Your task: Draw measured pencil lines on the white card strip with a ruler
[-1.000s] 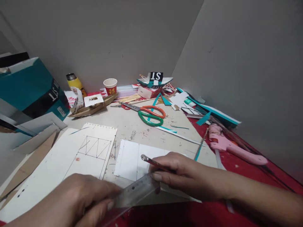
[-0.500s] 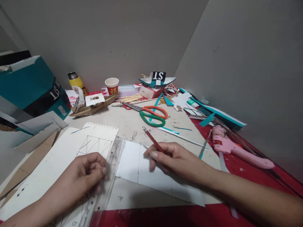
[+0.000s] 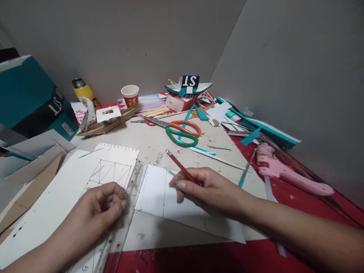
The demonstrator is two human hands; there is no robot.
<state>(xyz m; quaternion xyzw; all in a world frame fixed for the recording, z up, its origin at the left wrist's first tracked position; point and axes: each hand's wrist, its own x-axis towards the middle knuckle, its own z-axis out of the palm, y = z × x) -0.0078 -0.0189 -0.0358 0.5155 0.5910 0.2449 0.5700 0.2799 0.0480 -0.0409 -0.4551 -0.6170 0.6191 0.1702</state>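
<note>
My right hand (image 3: 209,187) pinches a red and dark pencil (image 3: 179,165) over a white card strip (image 3: 152,193). The pencil's metal-capped end leans up to the left; its writing tip is hidden beneath my fingers. Thin pencil lines cross the strip. Along its left end lies a clear plastic ruler (image 3: 133,189), slanting toward me. My left hand (image 3: 98,212) is closed, with curled fingers and thumb at the ruler's left edge. Under that hand rests a notebook sheet (image 3: 65,185) with a triangulated line drawing, partly covered by my hand and the ruler.
Orange-and-green scissors (image 3: 183,133) lie beyond the card. A pink glue gun (image 3: 292,178) is at right on red cloth. Farther back are a paper cup (image 3: 130,96), a yellow bottle (image 3: 83,90), a cardboard boat (image 3: 109,123) and a teal boat model (image 3: 189,90). A teal box (image 3: 31,94) stands left.
The camera view has shifted slightly, so most things sit a little higher. Both hands keep nearly the same pose, the pencil still in my right hand.
</note>
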